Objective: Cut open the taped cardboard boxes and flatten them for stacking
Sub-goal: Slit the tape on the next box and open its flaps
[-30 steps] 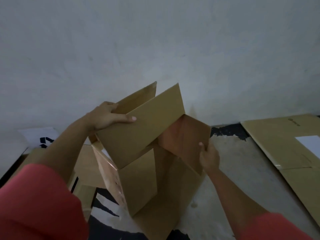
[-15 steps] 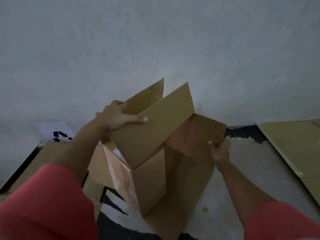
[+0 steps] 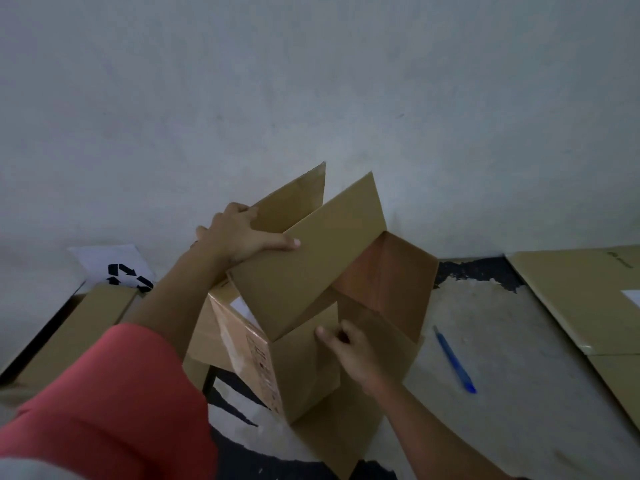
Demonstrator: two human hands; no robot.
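Left hand gripped the raised flap of the cardboard box at 11 o'clock; right hand pinched its near wall edge. A blue pen lay at 3 o'clock.

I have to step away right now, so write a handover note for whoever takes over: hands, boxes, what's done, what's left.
Left hand: grips the near top flap of the box.
Right hand: fingers curled at the box's front wall edge; grip unclear.
Box stands on the floor, top flaps open and raised. Blue pen-like tool lies on the floor to its right; flat cardboard beyond it.
Done: this box is opened.
Left: collapse it flat and stack it.
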